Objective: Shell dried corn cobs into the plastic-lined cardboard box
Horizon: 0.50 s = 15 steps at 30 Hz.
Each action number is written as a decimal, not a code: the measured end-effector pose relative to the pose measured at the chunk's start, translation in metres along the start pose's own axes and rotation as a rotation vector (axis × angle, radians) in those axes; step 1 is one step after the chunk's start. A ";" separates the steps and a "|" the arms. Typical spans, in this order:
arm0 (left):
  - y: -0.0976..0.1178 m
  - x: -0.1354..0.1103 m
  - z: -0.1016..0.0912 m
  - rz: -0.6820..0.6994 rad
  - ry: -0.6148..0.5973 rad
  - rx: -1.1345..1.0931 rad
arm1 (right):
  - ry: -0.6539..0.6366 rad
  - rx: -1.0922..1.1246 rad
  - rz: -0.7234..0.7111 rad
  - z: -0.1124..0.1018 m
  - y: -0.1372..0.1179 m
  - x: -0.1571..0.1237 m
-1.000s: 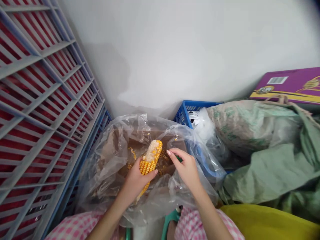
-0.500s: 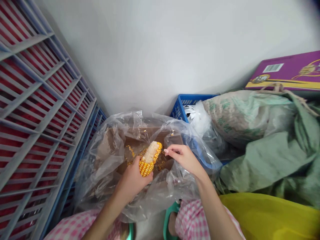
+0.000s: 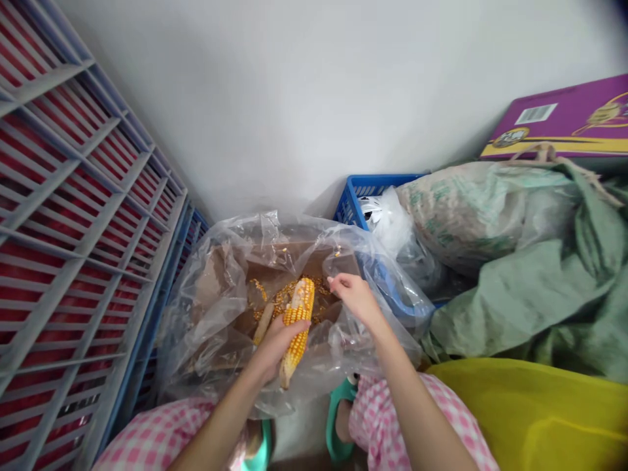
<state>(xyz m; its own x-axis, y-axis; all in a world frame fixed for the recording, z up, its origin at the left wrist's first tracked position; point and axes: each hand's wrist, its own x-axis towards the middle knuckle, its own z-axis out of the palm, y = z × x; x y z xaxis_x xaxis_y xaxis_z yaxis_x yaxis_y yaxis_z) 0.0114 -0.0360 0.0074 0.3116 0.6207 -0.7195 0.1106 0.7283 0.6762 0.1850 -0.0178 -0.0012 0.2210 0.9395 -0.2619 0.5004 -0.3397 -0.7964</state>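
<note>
Corn cob (image 3: 298, 320) held upright-tilted above loose kernels (image 3: 289, 294) | left hand (image 3: 277, 347) closed firmly round its lower half | right hand (image 3: 356, 297) loosely curled, half open, nothing visible in it, just beside the cob | kernels lie on brown cardboard (image 3: 216, 281) inside a clear plastic bag (image 3: 196, 353) | blue plastic crate (image 3: 358, 199) behind
</note>
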 end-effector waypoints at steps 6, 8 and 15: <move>0.013 -0.003 -0.011 0.175 0.069 0.101 | -0.078 -0.092 -0.180 -0.020 -0.004 -0.003; 0.014 -0.001 -0.014 0.222 0.090 0.148 | -0.054 -0.083 -0.206 -0.022 -0.010 -0.005; 0.011 0.005 -0.021 0.331 0.130 0.359 | -0.076 -0.053 -0.196 -0.023 -0.017 -0.005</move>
<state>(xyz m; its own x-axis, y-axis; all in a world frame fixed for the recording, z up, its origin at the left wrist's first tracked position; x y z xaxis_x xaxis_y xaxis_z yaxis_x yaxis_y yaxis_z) -0.0051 -0.0185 0.0081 0.2673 0.8493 -0.4553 0.3499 0.3547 0.8671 0.1946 -0.0179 0.0257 0.0521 0.9877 -0.1473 0.5714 -0.1505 -0.8067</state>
